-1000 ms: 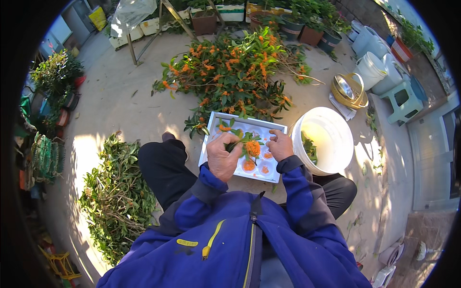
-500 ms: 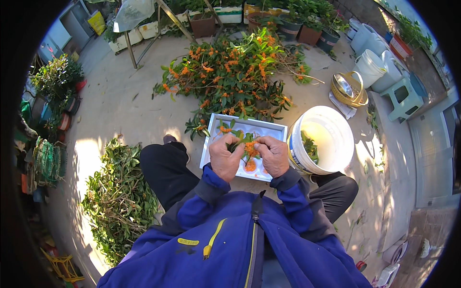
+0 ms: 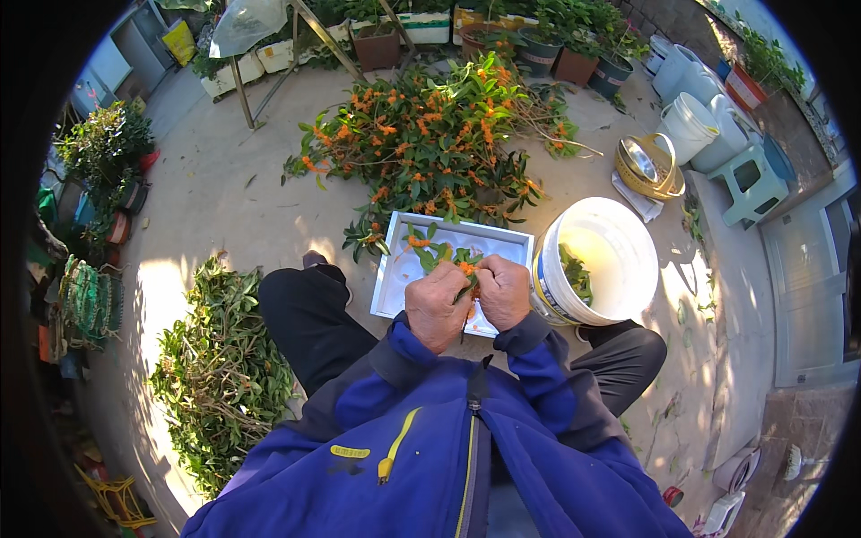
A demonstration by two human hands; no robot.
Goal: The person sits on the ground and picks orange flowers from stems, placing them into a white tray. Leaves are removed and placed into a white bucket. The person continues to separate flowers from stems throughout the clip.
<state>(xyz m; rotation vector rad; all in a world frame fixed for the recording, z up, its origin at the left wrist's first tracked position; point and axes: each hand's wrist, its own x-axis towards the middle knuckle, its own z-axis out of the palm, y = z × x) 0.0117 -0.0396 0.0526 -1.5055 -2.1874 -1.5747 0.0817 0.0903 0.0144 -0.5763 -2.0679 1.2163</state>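
Note:
My left hand (image 3: pixel 437 307) is closed around the stem of an osmanthus sprig (image 3: pixel 439 255) with green leaves and small orange blossoms (image 3: pixel 466 268). Pressed close beside it, my right hand (image 3: pixel 504 292) pinches at the blossoms; its fingertips are partly hidden. Both hands are over the near side of a shallow white tray (image 3: pixel 401 271) with rounded hollows, and they cover part of it. To the right of the tray stands a big white bucket (image 3: pixel 630 262) with some green leaves (image 3: pixel 575 276) inside.
A large heap of orange-flowered branches (image 3: pixel 430 143) lies just beyond the tray. Left of my bent leg is a pile of leafy cuttings (image 3: pixel 220 377). Farther right are a yellow basket (image 3: pixel 665 183) holding a metal bowl (image 3: pixel 638 160), and a pale green stool (image 3: pixel 752 186).
My hands have come closer together and turned inward, the left one moving slightly right and toward me. The blossoms between them are now more covered by the fingers.

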